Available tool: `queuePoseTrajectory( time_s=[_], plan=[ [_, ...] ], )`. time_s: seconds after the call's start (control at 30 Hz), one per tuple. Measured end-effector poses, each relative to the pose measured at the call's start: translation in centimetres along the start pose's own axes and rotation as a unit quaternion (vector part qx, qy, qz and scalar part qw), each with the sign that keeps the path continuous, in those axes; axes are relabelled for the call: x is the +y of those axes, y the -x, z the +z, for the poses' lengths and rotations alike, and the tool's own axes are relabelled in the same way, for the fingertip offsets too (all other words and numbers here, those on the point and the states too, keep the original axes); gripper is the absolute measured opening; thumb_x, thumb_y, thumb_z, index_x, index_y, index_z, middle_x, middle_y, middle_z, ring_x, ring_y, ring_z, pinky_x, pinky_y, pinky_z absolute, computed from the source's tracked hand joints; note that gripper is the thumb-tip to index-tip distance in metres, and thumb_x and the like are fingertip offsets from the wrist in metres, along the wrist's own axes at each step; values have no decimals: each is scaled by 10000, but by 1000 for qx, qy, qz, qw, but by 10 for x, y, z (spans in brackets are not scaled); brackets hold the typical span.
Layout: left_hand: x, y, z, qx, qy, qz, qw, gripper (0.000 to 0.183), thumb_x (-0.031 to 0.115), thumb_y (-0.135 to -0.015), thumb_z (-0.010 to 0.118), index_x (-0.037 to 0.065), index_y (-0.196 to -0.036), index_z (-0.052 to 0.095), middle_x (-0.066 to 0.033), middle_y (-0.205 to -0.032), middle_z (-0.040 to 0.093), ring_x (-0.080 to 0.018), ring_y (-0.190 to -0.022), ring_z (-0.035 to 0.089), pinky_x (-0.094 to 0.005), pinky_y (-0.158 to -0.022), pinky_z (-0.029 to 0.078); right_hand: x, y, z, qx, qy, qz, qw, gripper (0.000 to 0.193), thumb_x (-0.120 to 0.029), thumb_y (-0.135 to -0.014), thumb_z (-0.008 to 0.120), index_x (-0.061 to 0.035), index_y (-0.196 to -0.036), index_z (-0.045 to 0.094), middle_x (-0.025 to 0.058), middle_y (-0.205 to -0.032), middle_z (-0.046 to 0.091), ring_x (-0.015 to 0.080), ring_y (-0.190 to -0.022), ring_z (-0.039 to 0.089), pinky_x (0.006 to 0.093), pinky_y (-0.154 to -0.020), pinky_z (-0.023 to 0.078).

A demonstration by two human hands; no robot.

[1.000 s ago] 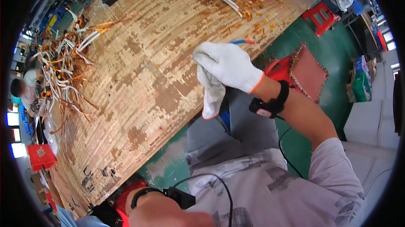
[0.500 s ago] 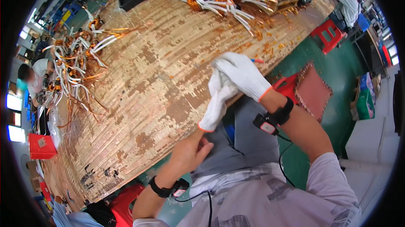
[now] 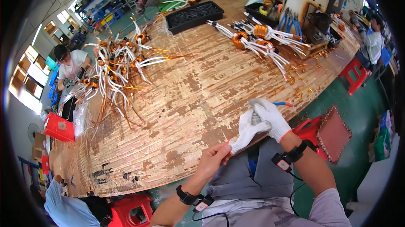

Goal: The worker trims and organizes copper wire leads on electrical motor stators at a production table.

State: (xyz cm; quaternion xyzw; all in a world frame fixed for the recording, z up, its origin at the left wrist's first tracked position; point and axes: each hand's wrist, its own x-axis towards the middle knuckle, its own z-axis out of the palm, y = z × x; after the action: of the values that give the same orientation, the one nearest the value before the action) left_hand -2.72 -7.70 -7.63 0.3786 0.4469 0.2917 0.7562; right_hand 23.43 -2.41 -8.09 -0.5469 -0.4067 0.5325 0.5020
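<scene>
My left hand [image 3: 214,158] is bare, and its thumb and fingers pinch the orange-edged cuff of a loose white knit glove [image 3: 242,137]. A matching glove covers my right hand [image 3: 273,119], whose fingers are closed around the finger end of the loose one. Both hands are at the near edge of the worn wooden table, above my lap. Just past my right hand lies a thin blue tool with a red tip [image 3: 282,104]. A strap with a small device is on each of my forearms.
Copper-wound coils with white leads are heaped at left [image 3: 122,64], and more coils [image 3: 259,37] lie at the far right near blue-handled pliers [image 3: 290,21]. A black tray [image 3: 195,15] stands at the back. Red stools [image 3: 355,75] flank the table; other people work around it.
My left hand has gone up from below the cuff to pinch its edge. The loose glove is now stretched out between both hands. My view has tilted up, showing more of the table's far side.
</scene>
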Motion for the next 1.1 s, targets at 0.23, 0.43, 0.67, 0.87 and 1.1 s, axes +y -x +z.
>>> queuePoseTrajectory(
  time_s=[0.23, 0.43, 0.67, 0.87, 1.1],
  plan=[
    [-6, -5, -1, 95, -138, 174, 970, 209, 186, -1006, 701, 2, -1092, 749, -2, -896, 688, -50, -787, 595, -207, -687, 462, -13, 13, -3, -18, 197, -47, 979, 400, -232, -1031, 547, -13, -1365, 566, 164, -1275, 638, 276, -1136, 650, 390, -1005, 509],
    [17, -4, -11, 165, -30, 91, 982, 150, 163, -989, 701, 16, -969, 715, 18, -787, 654, -32, -697, 568, -196, -645, 471, -60, 40, -1, 108, 405, -178, 890, 331, -234, -957, 647, -104, -1261, 635, 177, -1191, 670, 370, -1105, 660, 445, -923, 532],
    [13, -1, -15, 170, -92, 143, 971, 168, 175, -1009, 680, 11, -987, 710, 8, -800, 661, -41, -695, 574, -209, -648, 481, -66, 78, 44, -204, 421, -180, 865, 209, -287, -973, 635, -99, -1035, 700, 140, -978, 713, 349, -902, 702, 454, -773, 555],
    [-8, 11, 6, 61, -76, 172, 980, 368, 215, -1031, 667, -17, -1316, 646, -95, -1150, 715, -122, -986, 665, -256, -862, 542, -47, 74, 63, -196, 431, -153, 867, 258, -349, -962, 651, -99, -1009, 694, 147, -927, 717, 363, -882, 699, 459, -755, 550],
    [0, 25, 29, -41, -146, 171, 974, 711, 193, -1015, 682, -60, -1568, 313, -204, -1624, 340, -252, -1438, 433, -367, -1186, 382, -44, 73, 61, -176, 475, -88, 858, 295, -386, -965, 628, -104, -1008, 700, 171, -905, 709, 397, -861, 690, 493, -729, 541]
  ],
)
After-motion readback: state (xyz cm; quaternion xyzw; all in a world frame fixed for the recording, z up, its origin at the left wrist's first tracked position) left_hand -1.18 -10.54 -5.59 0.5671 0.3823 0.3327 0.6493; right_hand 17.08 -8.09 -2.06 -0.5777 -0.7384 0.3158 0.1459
